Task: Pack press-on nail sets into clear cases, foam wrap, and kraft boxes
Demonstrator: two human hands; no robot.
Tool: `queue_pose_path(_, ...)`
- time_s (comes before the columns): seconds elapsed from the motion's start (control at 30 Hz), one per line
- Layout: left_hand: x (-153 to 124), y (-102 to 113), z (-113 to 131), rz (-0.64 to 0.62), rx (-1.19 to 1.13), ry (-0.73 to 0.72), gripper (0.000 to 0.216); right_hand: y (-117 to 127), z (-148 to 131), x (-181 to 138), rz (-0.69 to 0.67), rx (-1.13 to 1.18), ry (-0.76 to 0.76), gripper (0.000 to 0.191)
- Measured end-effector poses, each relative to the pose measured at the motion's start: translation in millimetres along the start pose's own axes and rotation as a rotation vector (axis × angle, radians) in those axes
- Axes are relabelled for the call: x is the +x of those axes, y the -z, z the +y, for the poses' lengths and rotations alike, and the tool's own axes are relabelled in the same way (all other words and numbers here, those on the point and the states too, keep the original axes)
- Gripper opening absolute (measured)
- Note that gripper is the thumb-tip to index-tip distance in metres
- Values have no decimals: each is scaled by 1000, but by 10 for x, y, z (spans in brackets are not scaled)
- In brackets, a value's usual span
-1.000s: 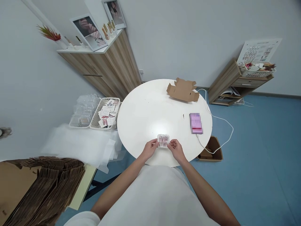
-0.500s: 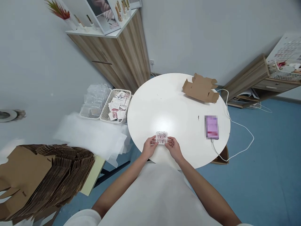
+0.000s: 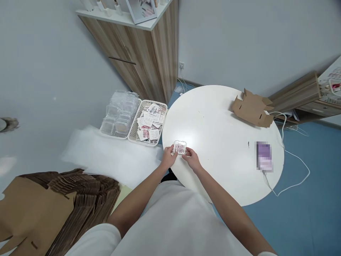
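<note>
Between my two hands is a small clear plastic case [image 3: 180,147] with rows of pinkish press-on nails showing inside. My left hand [image 3: 168,157] grips its left side, the thumb at the near left corner. On the other side, my right hand [image 3: 192,159] pinches the near right corner. The case is held over the left part of the round white table [image 3: 213,170]. Just left of the table, a white basket [image 3: 130,137] holds printed cards [image 3: 148,120] with nail pictures. Beside it, a second tray holds stacked clear plastic cases [image 3: 119,113].
An unfolded cardboard box [image 3: 253,108] lies at the table's far right. Nearer is a blurred purple phone [image 3: 264,156] with a white cable [image 3: 295,155]. White foam sheets [image 3: 112,153] and a stack of flat cardboard [image 3: 87,199] lie at left. A wooden cabinet [image 3: 144,53] stands behind.
My view has turned to the left, so the table and baskets appear further right. The case has moved toward the table's left edge, still in both hands, and its lid face now shows whiter.
</note>
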State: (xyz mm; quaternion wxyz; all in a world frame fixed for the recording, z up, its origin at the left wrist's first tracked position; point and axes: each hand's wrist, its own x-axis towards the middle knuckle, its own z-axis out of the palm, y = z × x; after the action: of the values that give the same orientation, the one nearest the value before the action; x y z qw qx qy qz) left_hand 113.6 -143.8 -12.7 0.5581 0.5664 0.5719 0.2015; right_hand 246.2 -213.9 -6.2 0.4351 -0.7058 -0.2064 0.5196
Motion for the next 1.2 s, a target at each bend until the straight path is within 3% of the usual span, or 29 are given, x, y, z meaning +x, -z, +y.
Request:
queue_pose_path(0.23,339,201,-53,-52,-19,18,50,-300,-53,210,54,5,-10,63)
queue_pose_path(0.7,304,267,-120,-128,-136,66,48,-442,-57,174,127,112,-62,58)
queue_pose_path(0.93,463,271,-78,-144,-70,34,50,-495,-190,294,152,114,-73,58)
queue_pose_path(1.2,463,274,-72,-157,-24,32,52,-503,-147,309,183,83,-42,58)
